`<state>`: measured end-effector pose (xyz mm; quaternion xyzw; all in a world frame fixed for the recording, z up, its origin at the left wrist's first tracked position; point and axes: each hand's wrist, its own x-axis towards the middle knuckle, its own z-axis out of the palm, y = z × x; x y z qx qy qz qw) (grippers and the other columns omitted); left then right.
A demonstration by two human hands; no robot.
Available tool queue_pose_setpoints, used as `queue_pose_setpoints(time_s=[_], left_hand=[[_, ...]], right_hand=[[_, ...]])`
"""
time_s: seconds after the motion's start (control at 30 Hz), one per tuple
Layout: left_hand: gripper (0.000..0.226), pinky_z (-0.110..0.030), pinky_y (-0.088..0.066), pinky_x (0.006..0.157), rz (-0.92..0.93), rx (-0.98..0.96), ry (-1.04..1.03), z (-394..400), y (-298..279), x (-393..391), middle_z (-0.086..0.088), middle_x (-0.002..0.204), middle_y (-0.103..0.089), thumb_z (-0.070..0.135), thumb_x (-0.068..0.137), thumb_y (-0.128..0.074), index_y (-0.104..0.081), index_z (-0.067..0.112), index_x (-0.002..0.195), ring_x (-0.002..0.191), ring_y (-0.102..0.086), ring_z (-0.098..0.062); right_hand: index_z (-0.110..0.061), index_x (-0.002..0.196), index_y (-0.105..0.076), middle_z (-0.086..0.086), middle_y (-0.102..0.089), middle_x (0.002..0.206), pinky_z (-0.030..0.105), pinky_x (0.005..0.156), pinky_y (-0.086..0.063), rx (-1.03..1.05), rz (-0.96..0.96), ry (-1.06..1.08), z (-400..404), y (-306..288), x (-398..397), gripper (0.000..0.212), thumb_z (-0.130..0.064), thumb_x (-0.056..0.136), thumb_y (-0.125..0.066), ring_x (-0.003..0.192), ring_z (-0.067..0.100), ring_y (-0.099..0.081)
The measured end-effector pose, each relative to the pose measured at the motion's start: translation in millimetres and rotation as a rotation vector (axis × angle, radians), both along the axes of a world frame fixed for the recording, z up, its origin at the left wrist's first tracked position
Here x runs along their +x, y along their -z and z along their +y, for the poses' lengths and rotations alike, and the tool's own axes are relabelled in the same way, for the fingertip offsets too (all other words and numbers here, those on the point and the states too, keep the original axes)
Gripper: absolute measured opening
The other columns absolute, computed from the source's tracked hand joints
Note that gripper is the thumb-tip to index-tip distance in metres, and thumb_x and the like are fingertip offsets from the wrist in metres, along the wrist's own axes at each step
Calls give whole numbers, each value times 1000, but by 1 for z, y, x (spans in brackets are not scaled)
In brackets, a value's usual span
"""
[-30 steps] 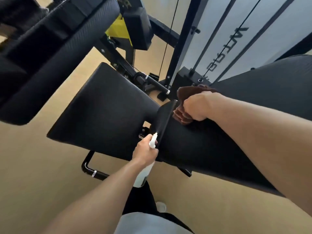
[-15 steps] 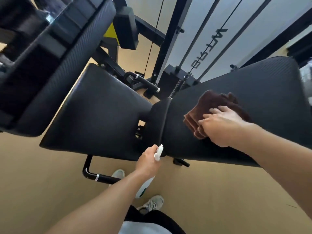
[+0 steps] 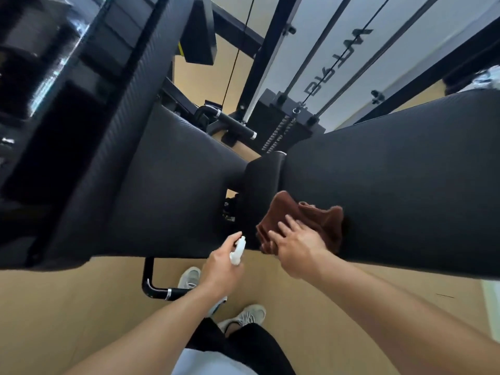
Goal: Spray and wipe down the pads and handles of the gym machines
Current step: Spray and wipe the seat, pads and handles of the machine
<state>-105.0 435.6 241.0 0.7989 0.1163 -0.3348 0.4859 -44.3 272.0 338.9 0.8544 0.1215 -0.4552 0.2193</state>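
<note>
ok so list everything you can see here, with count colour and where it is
bench pads: two, black, end to end across the middle
cloth: one, brown, on right pad's near edge
spray bottle: one, white, by the pad gap
weight stack: one, black, behind the pads
handle: one, black, under left pad
shoes: two, grey, on tan floor
left hand: grips the bottle
right hand: flat on the cloth

Crumpled brown cloth [image 3: 313,220] sits on the black pad [image 3: 405,190], near its front edge by the seam. White spray bottle [image 3: 237,251] hangs just off that edge.
</note>
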Motion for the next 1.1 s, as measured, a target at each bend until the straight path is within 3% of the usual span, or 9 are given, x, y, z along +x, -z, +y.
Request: queue_pose_setpoints(time_s=[0.2, 0.3, 0.37, 0.53, 0.63, 0.8, 0.93, 1.0, 1.1], left_hand=[[73, -32, -54, 70, -34, 16, -50, 15, 17, 45, 17, 96, -69, 9, 87, -58, -42, 49, 146, 82, -64, -8], [73, -28, -50, 68, -67, -15, -102, 18, 24, 64, 19, 96, -68, 8, 86, -57, -43, 50, 144, 84, -64, -7], [73, -28, -50, 69, -88, -22, -126, 18, 28, 75, 19, 97, -68, 8, 87, -56, -44, 51, 144, 85, -63, -7], [69, -35, -55, 72, -87, 1, -139, 16, 27, 93, 19, 97, -69, 8, 85, -57, -47, 48, 140, 83, -64, -9], [66, -42, -58, 80, -48, -19, -105, 19, 25, 100, 18, 97, -69, 8, 84, -57, -50, 44, 139, 87, -65, -11], [66, -39, -58, 79, -1, 13, -82, 26, 34, 95, 18, 100, -67, 7, 86, -56, -50, 46, 138, 89, -64, -11], [65, -32, -55, 70, -11, 56, -123, 27, 45, 84, 19, 99, -67, 7, 87, -56, -50, 49, 136, 84, -64, -10], [64, -29, -52, 65, -23, 69, -164, 25, 49, 81, 19, 98, -67, 7, 87, -56, -50, 48, 136, 81, -64, -10], [64, -37, -56, 71, -30, 56, -227, 19, 45, 81, 19, 96, -70, 7, 86, -57, -51, 44, 138, 82, -64, -9]], right_hand=[[-28, 166, -2, 1, 8, 173, 57, 124, 15, -249, 52, -377, 13, 87, 60, 62, -52, 109, -14, 157, 37, 17], [-32, 165, -3, 2, 6, 174, 66, 120, 14, -337, -109, -349, 5, 87, 133, 72, -66, 104, -17, 156, 44, 16], [-32, 166, -6, 6, 5, 174, 69, 119, 11, -385, -159, -317, 3, 85, 167, 69, -61, 104, -18, 156, 46, 13], [-23, 165, -12, 18, -3, 172, 70, 120, 0, -366, 87, -355, 41, 98, 93, 63, -46, 107, -17, 156, 50, 3], [-20, 165, -2, 22, 4, 171, 71, 121, 0, -359, 201, -443, 44, 97, 30, 68, -51, 108, -20, 153, 54, 9], [-27, 166, -2, 10, 11, 173, 70, 117, 16, -189, 8, -318, 16, 116, 100, 64, -49, 107, -10, 154, 45, 21], [-24, 165, 2, 14, 14, 171, 78, 113, 11, -362, -56, -223, 25, 137, 193, 68, -52, 105, -13, 152, 51, 21], [-19, 165, 5, 19, 14, 170, 78, 115, 8, -395, -69, -227, 32, 145, 189, 71, -53, 106, -15, 152, 54, 18], [-9, 162, 9, 28, 14, 167, 79, 115, 1, -349, -8, -306, 42, 138, 101, 74, -51, 107, -18, 150, 61, 10]])
